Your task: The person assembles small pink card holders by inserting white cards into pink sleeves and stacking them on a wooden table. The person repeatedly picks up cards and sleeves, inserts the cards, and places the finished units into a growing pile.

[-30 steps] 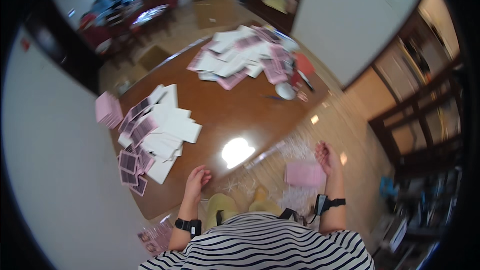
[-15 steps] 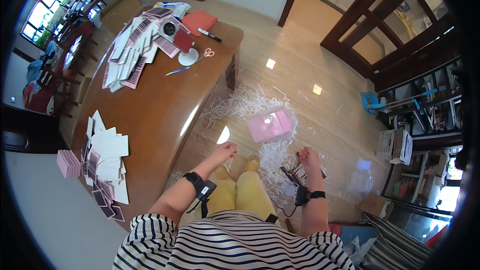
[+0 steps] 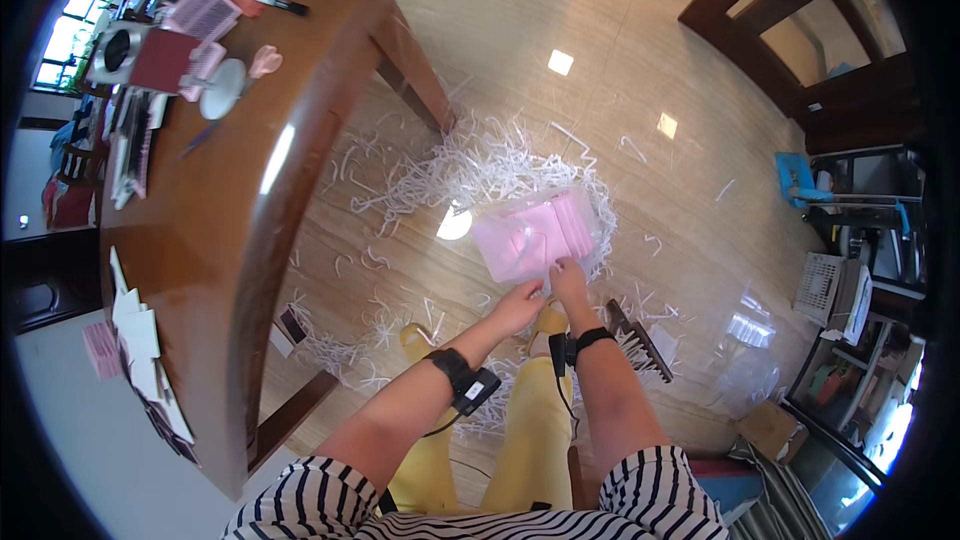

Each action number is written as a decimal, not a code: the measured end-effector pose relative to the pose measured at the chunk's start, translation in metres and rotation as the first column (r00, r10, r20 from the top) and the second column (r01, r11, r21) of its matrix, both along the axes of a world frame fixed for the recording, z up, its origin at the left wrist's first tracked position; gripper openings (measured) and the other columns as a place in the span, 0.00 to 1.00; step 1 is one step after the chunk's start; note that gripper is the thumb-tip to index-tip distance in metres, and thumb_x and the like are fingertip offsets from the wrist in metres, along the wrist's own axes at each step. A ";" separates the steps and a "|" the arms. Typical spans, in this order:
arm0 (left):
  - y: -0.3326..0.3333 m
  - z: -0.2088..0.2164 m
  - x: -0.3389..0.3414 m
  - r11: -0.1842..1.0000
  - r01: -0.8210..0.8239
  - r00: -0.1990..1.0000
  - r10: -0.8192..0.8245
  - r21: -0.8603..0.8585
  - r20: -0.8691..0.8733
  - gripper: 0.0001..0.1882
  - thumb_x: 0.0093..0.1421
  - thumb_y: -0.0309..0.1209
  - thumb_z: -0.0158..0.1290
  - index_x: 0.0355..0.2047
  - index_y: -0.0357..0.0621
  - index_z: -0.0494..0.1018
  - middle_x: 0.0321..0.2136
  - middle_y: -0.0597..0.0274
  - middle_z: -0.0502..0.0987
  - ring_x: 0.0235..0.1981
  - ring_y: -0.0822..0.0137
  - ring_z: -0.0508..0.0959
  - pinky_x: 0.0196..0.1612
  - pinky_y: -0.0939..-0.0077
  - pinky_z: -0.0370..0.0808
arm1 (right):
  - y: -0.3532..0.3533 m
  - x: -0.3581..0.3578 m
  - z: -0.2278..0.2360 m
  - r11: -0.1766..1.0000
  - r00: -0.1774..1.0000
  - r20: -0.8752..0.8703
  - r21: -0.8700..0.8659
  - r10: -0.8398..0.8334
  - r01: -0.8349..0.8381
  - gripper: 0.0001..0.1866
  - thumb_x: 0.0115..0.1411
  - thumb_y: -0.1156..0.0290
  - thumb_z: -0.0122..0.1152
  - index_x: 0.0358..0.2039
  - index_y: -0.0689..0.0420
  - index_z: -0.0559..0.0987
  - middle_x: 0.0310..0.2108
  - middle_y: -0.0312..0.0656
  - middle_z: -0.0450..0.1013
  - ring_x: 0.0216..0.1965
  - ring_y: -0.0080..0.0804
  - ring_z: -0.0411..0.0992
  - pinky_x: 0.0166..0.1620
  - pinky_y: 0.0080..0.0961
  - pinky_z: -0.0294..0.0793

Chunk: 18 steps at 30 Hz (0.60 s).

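Observation:
A clear plastic bag (image 3: 510, 265) of pink, box-like pieces (image 3: 545, 230) lies on the floor ahead of my feet, in among shredded white paper (image 3: 470, 165). Both of my hands meet at its near edge. My right hand (image 3: 568, 282) has its fingers closed on the bag's edge. Just left of it, my left hand (image 3: 518, 307) is also closed, its fingertips pinching at the same edge. The fingertips are small here, and how much plastic they hold is hard to see.
A brown wooden table (image 3: 285, 70) stands at left, bearing pink-and-white cards, scissors (image 3: 265, 61), a marker (image 3: 279, 4) and a small fan (image 3: 118, 48). A dark toothed object (image 3: 640, 340) lies on the floor by my right forearm. Shelves and a white basket (image 3: 818, 283) line the right side.
My hands, apart before over the floor, have come together at the bag's near edge. The view has tipped lower and closer, and the table has shifted left in it.

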<state>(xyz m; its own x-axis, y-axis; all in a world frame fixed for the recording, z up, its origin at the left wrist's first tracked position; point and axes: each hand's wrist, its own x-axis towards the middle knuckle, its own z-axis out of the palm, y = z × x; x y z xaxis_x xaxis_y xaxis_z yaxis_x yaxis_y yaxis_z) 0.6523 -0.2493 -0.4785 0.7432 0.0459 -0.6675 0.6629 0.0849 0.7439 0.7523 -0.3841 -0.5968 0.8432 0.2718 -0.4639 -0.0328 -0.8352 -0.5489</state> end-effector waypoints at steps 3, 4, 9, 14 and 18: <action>-0.018 -0.057 0.047 0.995 -0.092 0.995 0.090 0.036 0.041 0.32 0.65 0.33 0.51 0.67 0.33 0.62 0.62 0.41 0.70 0.64 0.52 0.70 0.65 0.67 0.65 | 0.008 0.028 -0.058 0.987 0.989 -0.089 0.099 -0.114 0.123 0.21 0.57 0.64 0.64 0.50 0.58 0.80 0.49 0.58 0.77 0.50 0.55 0.77 0.53 0.42 0.75; -0.019 -0.077 0.059 0.990 -0.126 0.989 0.121 0.062 0.084 0.32 0.64 0.33 0.50 0.67 0.32 0.62 0.62 0.40 0.70 0.64 0.52 0.70 0.65 0.67 0.66 | 0.011 0.037 -0.073 0.949 0.950 -0.226 0.184 -0.213 0.257 0.21 0.57 0.65 0.64 0.51 0.58 0.80 0.50 0.58 0.76 0.50 0.55 0.76 0.54 0.42 0.75; -0.017 -0.179 0.084 0.941 -0.320 0.944 0.327 0.115 -0.050 0.29 0.62 0.32 0.51 0.61 0.29 0.66 0.55 0.42 0.73 0.56 0.52 0.75 0.58 0.64 0.71 | 0.019 0.041 -0.135 0.962 0.975 0.135 0.183 0.178 -0.201 0.21 0.58 0.70 0.61 0.52 0.61 0.76 0.48 0.55 0.76 0.50 0.57 0.75 0.54 0.44 0.75; -0.002 -0.254 0.054 0.816 -0.576 0.756 0.553 0.046 -0.350 0.18 0.65 0.35 0.50 0.52 0.39 0.73 0.43 0.52 0.76 0.45 0.61 0.77 0.48 0.65 0.75 | 0.017 0.025 -0.173 0.939 0.933 -0.107 0.065 0.343 -0.338 0.24 0.56 0.70 0.65 0.55 0.54 0.76 0.47 0.59 0.76 0.51 0.55 0.75 0.54 0.45 0.73; 0.006 -0.279 0.034 0.785 -0.617 0.690 0.576 0.061 -0.439 0.24 0.68 0.45 0.51 0.55 0.39 0.73 0.46 0.56 0.77 0.47 0.63 0.77 0.50 0.66 0.74 | -0.003 -0.009 -0.177 0.986 0.985 -0.089 0.099 0.145 -0.136 0.31 0.53 0.69 0.69 0.59 0.53 0.72 0.54 0.58 0.72 0.54 0.57 0.72 0.53 0.48 0.73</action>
<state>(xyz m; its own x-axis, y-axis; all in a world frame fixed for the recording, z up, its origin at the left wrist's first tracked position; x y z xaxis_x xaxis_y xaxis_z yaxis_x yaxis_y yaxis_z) 0.6858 -0.2432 -0.7576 0.2309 0.3119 -0.9217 0.6873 0.6182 0.3814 0.7429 -0.3875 -0.7741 0.7466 0.4293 -0.5082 0.0248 -0.7814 -0.6236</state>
